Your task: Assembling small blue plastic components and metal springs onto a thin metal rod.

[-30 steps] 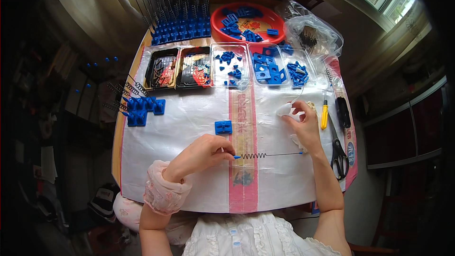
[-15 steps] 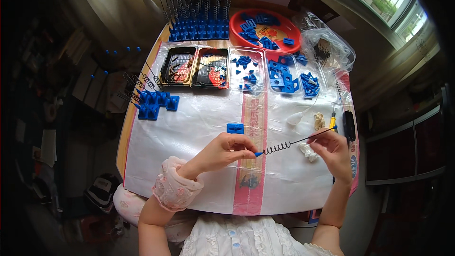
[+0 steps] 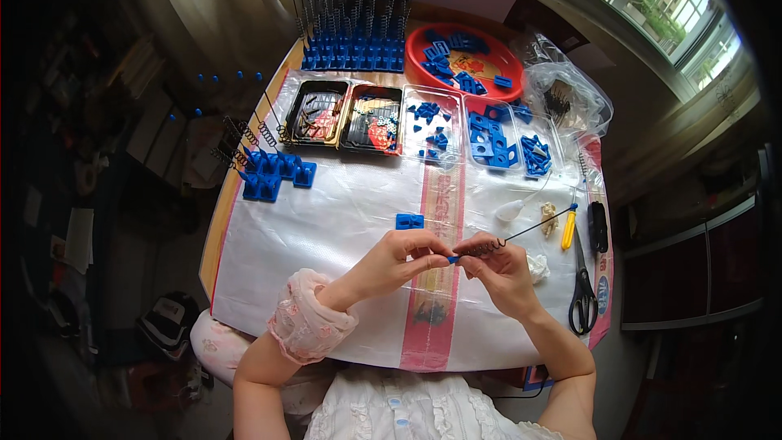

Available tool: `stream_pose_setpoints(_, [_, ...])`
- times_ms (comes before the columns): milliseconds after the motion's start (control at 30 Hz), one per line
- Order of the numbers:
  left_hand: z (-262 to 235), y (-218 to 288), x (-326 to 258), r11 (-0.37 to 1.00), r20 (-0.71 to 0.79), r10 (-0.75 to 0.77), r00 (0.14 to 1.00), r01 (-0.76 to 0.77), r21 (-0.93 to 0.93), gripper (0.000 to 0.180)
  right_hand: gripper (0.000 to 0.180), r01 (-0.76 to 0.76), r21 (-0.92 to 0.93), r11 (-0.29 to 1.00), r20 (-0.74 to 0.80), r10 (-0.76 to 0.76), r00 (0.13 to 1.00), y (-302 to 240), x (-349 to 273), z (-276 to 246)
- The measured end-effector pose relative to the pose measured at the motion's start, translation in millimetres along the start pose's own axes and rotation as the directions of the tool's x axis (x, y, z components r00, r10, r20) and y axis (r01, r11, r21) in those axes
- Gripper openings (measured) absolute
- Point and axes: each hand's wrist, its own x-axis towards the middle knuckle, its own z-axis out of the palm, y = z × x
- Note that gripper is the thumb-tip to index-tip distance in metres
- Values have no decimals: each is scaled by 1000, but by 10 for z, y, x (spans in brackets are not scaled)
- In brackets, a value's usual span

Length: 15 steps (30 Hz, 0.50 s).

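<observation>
Pinching a small blue piece (image 3: 450, 259) between thumb and forefinger, the left hand (image 3: 399, 259) meets the right hand (image 3: 498, 269) above the near middle of the table (image 3: 326, 220), which is covered by a white sheet. The right hand's fingers are pressed together around the coiled end of a thin black spring rod (image 3: 521, 236), whose straight wire slants up and away to the right. Just beyond the left hand a blue block (image 3: 409, 221) lies alone on the sheet. To the right lie black-handled scissors (image 3: 583, 293), a yellow-handled tool (image 3: 568, 228) and a crumpled white scrap (image 3: 538, 267). At the far side stand two black trays (image 3: 346, 114), clear trays of blue parts (image 3: 481, 134) and a red bowl (image 3: 468, 61). On the left a cluster of blue blocks (image 3: 273, 175) carries upright springs.
</observation>
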Motion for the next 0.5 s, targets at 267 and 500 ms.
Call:
stream_pose_setpoints(267, [27, -41, -1, 992, -8, -24, 1000, 22, -127, 18, 18, 87, -21, 996, -24, -87, 996, -20, 30, 3])
stream_pose_setpoints(500, [35, -133, 3, 985, -14, -38, 999, 35, -169, 18, 26, 64, 55, 996, -142, -56, 988, -73, 23, 110])
